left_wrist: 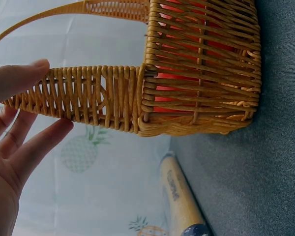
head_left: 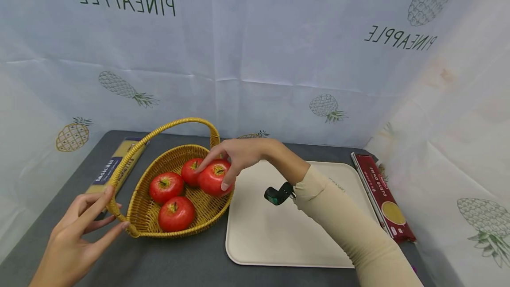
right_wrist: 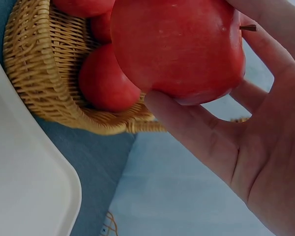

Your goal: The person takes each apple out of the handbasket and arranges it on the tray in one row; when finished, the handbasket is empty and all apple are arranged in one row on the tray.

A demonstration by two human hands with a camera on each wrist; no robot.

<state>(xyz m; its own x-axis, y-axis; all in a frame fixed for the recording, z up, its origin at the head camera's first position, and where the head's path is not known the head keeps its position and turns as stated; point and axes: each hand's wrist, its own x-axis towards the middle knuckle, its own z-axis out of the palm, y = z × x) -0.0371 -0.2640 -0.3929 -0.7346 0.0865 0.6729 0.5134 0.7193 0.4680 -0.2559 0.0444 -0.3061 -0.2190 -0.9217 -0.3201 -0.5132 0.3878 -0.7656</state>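
Observation:
A yellow wicker basket [head_left: 141,202] with a tall arched handle [head_left: 184,121] stands left of centre, with three red apples [head_left: 177,214] inside it. My left hand [head_left: 77,229] holds the left foot of the handle, thumb on one edge and fingers on the other, as the left wrist view [left_wrist: 27,140] also shows for the hand. Over the basket's right side, my right hand [head_left: 241,154] grips another red apple [head_left: 215,183] between thumb and fingers. The right wrist view shows this held apple [right_wrist: 179,54] lifted above the basket, its stem toward the palm [right_wrist: 275,162].
A beige rectangular tray [head_left: 275,242] lies right of the basket, under my right forearm. A red spaghetti pack [head_left: 380,194] lies beyond the tray's right edge. Behind the basket's left side is a yellow-and-blue spaghetti pack [head_left: 113,169]. A pineapple-print cloth [head_left: 263,56] hangs behind.

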